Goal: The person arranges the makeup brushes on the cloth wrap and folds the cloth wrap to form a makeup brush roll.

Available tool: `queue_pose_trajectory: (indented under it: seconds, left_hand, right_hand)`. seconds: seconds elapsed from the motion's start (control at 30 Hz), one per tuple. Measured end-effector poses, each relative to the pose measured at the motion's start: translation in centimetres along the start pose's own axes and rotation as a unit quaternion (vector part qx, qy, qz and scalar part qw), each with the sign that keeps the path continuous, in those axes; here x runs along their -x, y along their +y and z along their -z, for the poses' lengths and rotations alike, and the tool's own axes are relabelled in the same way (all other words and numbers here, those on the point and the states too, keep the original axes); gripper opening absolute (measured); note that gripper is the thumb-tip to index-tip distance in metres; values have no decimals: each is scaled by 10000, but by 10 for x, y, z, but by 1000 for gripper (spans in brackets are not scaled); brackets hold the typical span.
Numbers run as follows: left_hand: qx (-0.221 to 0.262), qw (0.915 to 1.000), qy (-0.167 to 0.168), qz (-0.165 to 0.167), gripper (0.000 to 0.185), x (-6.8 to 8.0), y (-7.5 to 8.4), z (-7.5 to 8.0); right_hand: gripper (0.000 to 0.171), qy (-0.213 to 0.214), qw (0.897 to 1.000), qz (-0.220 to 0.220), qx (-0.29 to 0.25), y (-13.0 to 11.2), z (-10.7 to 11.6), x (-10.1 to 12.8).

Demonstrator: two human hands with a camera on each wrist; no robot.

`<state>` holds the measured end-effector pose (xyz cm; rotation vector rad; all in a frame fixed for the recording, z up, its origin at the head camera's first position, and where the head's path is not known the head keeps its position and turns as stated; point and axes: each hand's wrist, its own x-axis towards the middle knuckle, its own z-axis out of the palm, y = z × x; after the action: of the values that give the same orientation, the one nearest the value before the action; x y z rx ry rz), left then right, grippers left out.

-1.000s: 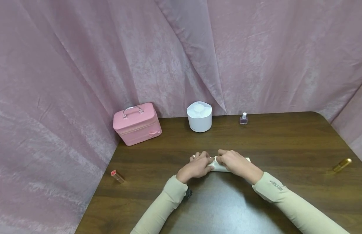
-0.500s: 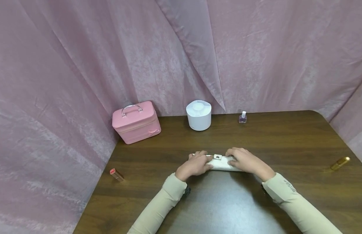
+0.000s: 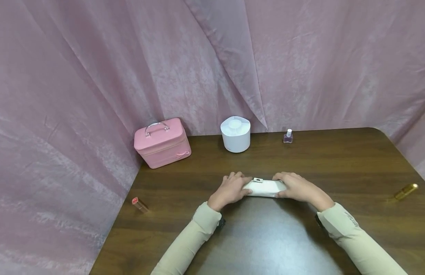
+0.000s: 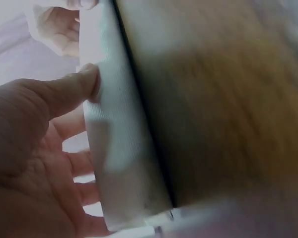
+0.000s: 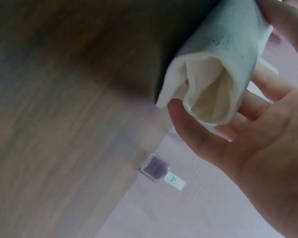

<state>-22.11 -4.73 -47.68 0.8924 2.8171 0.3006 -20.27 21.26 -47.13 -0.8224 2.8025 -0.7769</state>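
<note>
Left hand (image 3: 229,190) and right hand (image 3: 298,188) grip a soft white fabric roll (image 3: 265,188)

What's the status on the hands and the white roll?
Left hand and right hand each grip an end of the white roll. Roll lies flat on the table, snap tab on top. Nothing blocking; case and tub stand well behind.

Open tabletop (image 3: 267,236) all around; the white canister (image 3: 235,134) stands well behind.
</note>
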Motion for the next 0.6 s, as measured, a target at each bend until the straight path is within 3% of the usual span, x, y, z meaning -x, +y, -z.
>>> queue_pose_trajectory:
  seconds: [0.17,0.33,0.6]
  left_hand:
    - [78,9997,-187,-149,58,-4,-13,4]
    - [103,9989,-450,-77,56,-4,-27,9]
    - [266,9990,-348,-133,55,-6,-33,6]
  right_hand:
    - [43,184,9998,36,91,6,-2,-1]
    - [40,281,9995,90,103,8,-6,-1]
    - [40,341,9994,-12,94,7,-8,0]
